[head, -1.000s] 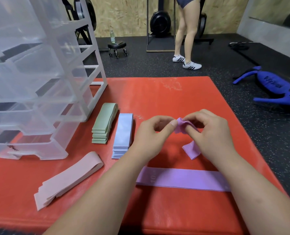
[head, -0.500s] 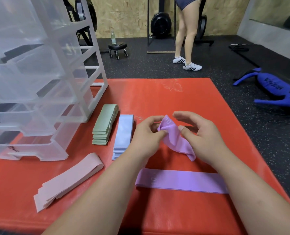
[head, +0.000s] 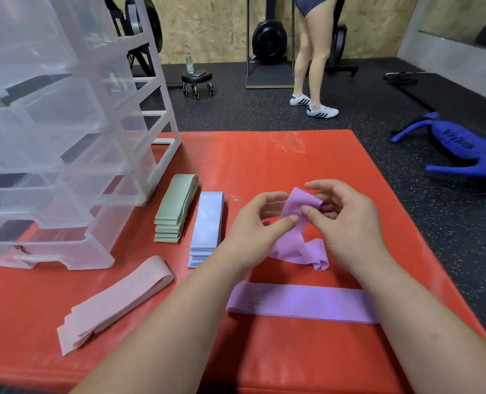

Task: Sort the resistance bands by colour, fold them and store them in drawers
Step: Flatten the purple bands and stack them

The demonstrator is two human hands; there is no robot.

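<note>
Both hands hold one crumpled purple band (head: 295, 245) above the red mat (head: 264, 160). My left hand (head: 253, 226) pinches its upper part from the left, and my right hand (head: 347, 220) grips the same end from the right. The band's loose tail droops onto the mat. A second purple band (head: 301, 301) lies flat below my hands. A green stack (head: 175, 207), a light blue stack (head: 207, 226) and a pink stack (head: 113, 302) lie to the left. The clear plastic drawer unit (head: 65, 143) stands at the mat's left side, its drawers pulled out partway.
Black rubber gym floor surrounds the mat. A blue training bag (head: 460, 149) lies on the floor to the right. A person's legs (head: 312, 61) stand at the back beside gym machines, with a small rolling stool (head: 197, 82) further left.
The held purple band has been reworked: earlier pinched small between both hands, then hanging from the left hand, now gripped by both with more of it loose on the mat.
</note>
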